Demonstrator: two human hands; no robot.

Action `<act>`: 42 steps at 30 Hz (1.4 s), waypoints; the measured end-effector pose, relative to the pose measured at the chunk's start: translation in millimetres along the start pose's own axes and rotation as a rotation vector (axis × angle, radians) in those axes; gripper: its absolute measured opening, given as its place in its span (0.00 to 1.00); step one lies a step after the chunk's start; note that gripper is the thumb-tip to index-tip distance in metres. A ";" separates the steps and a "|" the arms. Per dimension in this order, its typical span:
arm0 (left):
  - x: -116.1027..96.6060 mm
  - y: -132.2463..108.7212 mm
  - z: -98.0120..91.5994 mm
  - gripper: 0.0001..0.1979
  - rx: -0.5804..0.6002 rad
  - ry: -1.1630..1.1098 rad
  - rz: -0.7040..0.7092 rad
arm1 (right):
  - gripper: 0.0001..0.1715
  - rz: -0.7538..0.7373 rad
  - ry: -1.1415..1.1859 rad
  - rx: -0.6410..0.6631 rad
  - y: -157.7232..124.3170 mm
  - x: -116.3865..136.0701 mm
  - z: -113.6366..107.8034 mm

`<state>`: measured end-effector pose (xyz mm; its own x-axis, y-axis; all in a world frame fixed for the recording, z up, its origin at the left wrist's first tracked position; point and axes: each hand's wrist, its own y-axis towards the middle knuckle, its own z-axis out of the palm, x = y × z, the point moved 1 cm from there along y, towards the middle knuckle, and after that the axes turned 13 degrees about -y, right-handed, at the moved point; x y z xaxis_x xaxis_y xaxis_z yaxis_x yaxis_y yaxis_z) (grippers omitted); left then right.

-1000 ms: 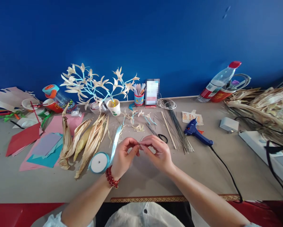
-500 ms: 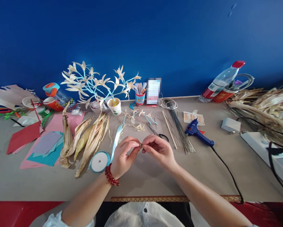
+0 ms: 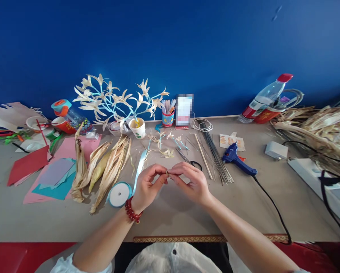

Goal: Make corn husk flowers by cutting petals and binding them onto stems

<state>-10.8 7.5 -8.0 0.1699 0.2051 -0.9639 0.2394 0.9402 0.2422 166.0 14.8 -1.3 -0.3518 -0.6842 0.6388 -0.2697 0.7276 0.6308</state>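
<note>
My left hand (image 3: 150, 184) and my right hand (image 3: 191, 182) meet fingertip to fingertip above the middle of the table. Both are closed in a pinch on one tiny brownish piece (image 3: 167, 172), mostly hidden by the fingers; its kind cannot be made out. Beside my left wrist lies a ribbon spool (image 3: 119, 194), its light blue ribbon (image 3: 140, 167) running away behind the hand. Just beyond my right hand are black-handled scissors (image 3: 196, 165). Small husk flowers on blue stems (image 3: 160, 141) and a loose husk flower (image 3: 167, 153) lie beyond the fingers.
Left of my hands are dried corn husks (image 3: 112, 168) and coloured paper (image 3: 55, 170). A cup (image 3: 137, 129) of husk flowers stands behind. To the right lie wires (image 3: 217, 159), a wooden stick (image 3: 203, 155), a blue glue gun (image 3: 238, 159) with its cord, and a power strip (image 3: 309, 170).
My pinched fingertips have shifted slightly left and up, and the small piece has turned a little between them. Everything on the table stays in place.
</note>
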 end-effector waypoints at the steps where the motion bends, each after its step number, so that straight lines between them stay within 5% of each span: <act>1: -0.5 -0.2 0.0 0.05 0.002 -0.003 -0.004 | 0.13 -0.009 -0.019 0.005 -0.2 -0.2 -0.2; 11: 0.7 -1.8 2.3 0.06 -0.065 -0.072 -0.017 | 0.08 0.045 -0.076 0.036 -2.8 -2.0 3.1; 20: -2.7 -0.9 2.1 0.03 -0.009 -0.079 0.056 | 0.05 0.115 -0.091 0.052 -2.7 0.4 3.2; 42: 3.7 -4.4 -1.3 0.02 0.003 0.146 0.145 | 0.07 0.243 0.029 0.116 -1.2 1.1 5.2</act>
<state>-12.5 4.5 -12.8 0.0622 0.3754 -0.9248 0.2256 0.8973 0.3795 161.3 13.4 -3.7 -0.3932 -0.4888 0.7788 -0.2820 0.8703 0.4038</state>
